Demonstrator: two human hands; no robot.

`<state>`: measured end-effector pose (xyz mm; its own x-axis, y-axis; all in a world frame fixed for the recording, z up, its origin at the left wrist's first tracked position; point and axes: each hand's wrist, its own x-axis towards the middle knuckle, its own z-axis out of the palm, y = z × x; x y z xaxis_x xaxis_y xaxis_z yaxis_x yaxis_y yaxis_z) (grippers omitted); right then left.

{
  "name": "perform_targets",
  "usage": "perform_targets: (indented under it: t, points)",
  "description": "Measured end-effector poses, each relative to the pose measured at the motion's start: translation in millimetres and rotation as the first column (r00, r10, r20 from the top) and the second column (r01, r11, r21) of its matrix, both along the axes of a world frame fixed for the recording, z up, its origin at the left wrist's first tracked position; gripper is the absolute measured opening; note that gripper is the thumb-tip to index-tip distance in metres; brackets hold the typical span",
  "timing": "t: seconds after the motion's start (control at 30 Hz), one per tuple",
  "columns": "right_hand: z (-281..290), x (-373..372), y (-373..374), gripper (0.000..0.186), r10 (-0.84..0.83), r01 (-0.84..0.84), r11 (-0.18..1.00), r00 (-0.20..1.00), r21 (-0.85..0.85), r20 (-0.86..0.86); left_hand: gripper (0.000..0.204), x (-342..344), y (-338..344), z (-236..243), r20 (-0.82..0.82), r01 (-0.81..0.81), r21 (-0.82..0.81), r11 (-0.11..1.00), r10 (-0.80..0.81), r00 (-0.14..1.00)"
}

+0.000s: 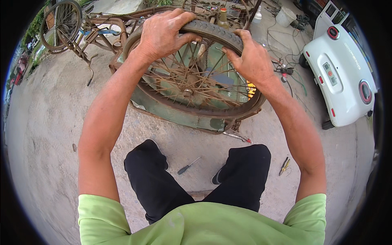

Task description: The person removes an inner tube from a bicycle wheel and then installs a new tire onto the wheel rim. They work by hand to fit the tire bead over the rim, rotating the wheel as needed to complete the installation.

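In front of me a rusty spoked wheel (188, 83) tilts over a worn green metal body (171, 112). Its dark treaded tyre (212, 29) runs along the top of the rim. My left hand (165, 34) grips the tyre at the upper left, fingers over the tread and thumb on the inner side. At the upper right, my right hand (252, 59) is closed round the tyre too, its thumb pointing in toward the spokes. Between the two hands a stretch of tread shows. The far sides of my fingers are partly hidden.
Near my feet lie a screwdriver (188, 165), pliers (284, 166) and a red-tipped metal tool (239, 136). A rusty frame with another wheel (61, 24) stands at far left. Behind are an amber bottle (223, 19), a white bucket (285, 17) and cables. A white car (341, 77) stands right.
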<state>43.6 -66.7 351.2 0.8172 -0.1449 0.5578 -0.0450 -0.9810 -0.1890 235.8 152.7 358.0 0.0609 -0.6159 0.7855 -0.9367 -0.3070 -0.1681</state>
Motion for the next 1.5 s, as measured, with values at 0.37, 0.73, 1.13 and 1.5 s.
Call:
perform_targets:
  t: [0.37, 0.73, 1.13, 1.5]
  points:
    - [14, 23, -2, 0.061, 0.030, -0.028, 0.999, 0.990, 0.017, -0.140, 0.056, 1, 8, -3, -0.018, 0.021, -0.004, 1.000, -0.021, 1.000]
    - [19, 46, -2, 0.086, 0.076, -0.082, 0.993, 0.994, -0.085, -0.074, 0.075, 24, 24, -9, -0.153, -0.190, 0.091, 0.978, 0.202, 0.967]
    - [-13, -19, -50, 0.072, 0.124, -0.086, 0.961, 0.983, 0.264, -0.132, 0.065, 6, 13, 10, -0.182, -0.063, 0.147, 0.987, 0.090, 0.979]
    - [38, 34, 22, 0.065, 0.076, -0.076, 0.997, 0.974, 0.009, -0.214, 0.056, -13, -7, -8, 0.061, -0.110, -0.026, 0.994, 0.112, 0.992]
